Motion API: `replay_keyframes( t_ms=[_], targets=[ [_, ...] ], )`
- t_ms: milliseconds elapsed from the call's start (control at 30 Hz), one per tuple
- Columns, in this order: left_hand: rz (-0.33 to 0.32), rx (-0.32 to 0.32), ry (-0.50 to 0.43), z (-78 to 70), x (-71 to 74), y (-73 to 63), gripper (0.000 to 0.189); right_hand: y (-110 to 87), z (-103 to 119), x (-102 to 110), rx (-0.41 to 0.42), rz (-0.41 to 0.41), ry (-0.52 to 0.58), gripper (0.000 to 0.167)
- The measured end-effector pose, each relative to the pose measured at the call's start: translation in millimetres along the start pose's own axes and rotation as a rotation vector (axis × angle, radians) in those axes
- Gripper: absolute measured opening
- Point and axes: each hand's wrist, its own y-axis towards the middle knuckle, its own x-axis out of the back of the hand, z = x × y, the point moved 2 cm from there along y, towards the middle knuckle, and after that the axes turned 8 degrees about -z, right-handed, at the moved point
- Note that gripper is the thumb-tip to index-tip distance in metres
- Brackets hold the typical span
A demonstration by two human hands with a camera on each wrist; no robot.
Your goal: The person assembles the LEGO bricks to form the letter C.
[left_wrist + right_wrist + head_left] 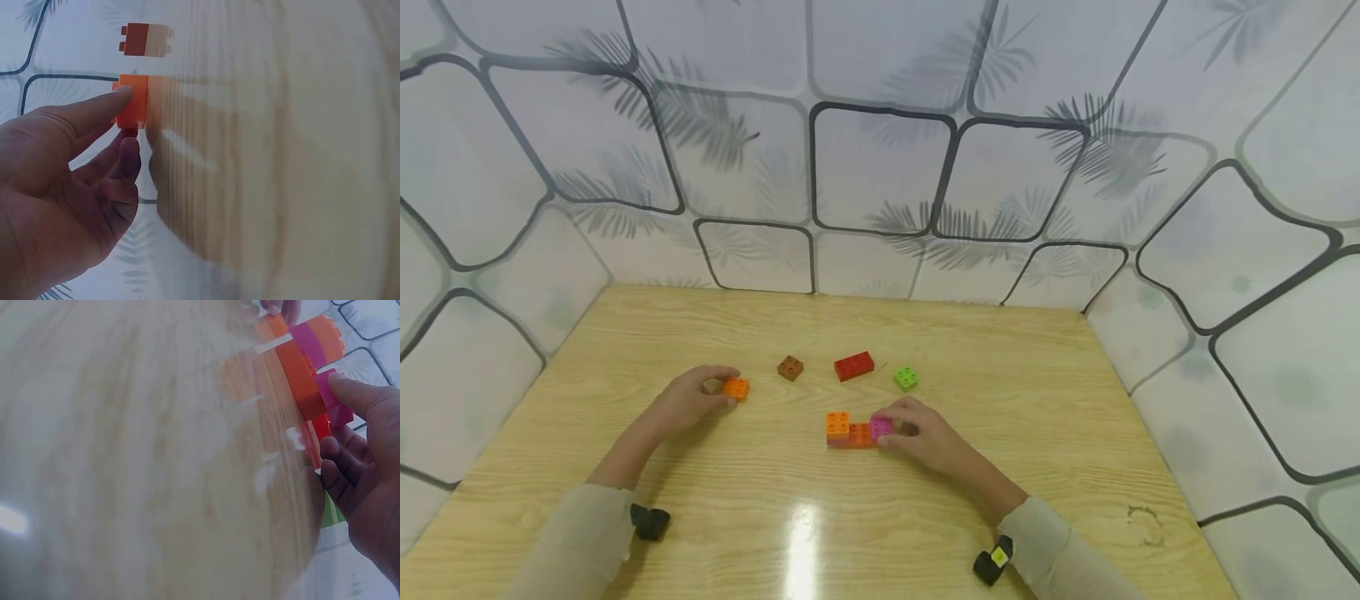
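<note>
At the left, my left hand (pixel 687 402) pinches a small orange building block (pixel 737 389) between thumb and fingers. In the left wrist view this block (pixel 134 103) stands on the table, studs up. My right hand (pixel 927 435) pinches a pink block (pixel 881 428) at the right end of a longer orange-red block (pixel 859 434). The right wrist view shows the thumb on the pink block (pixel 336 403); whether it is pressed fully down I cannot tell. On the long block's left end, an orange block (pixel 326 336) tops a purple one (pixel 307 345).
Behind the hands lie a brown block (pixel 790 367), a red block (pixel 854 366) and a light green block (pixel 906 378), spaced apart on the wooden table (pixel 760 517). Patterned white walls (pixel 880 167) enclose the table at the back and sides.
</note>
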Motion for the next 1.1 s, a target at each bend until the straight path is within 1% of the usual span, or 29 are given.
replay_keyframes(
  t_ms=[233, 333, 533, 633, 733, 967, 1100],
  targets=[
    [0.014, 0.024, -0.001, 0.7, -2.2, 1.0, 0.049, 0.5, 0, 0, -0.008, -0.003, -0.002, 0.036],
    [0.009, 0.033, -0.009, -0.4, -3.1, 0.7, 0.05, 0.5, 1, 0, -0.015, -0.005, -0.004, 0.036],
    [-0.001, 0.072, -0.046, -3.2, -7.4, -2.0, 0.052, -0.3, 1, 0, -0.016, -0.002, -0.009, 0.036],
    [-0.001, 0.076, -0.07, -7.1, -11.3, -3.4, 0.053, -0.7, 1, 0, -0.017, 0.0, -0.005, 0.037],
    [-0.005, 0.06, -0.093, -13.0, -15.4, -3.9, 0.054, -0.7, 1, 1, -0.012, -0.003, -0.002, 0.037],
    [-0.022, 0.066, -0.136, -24.2, -25.7, -5.0, 0.05, -0.9, 2, 1, -0.008, -0.007, -0.012, 0.036],
    [-0.02, 0.04, -0.155, -33.2, -31.6, -7.9, 0.048, -1.5, 3, 1, -0.003, -0.007, -0.003, 0.036]
  ],
)
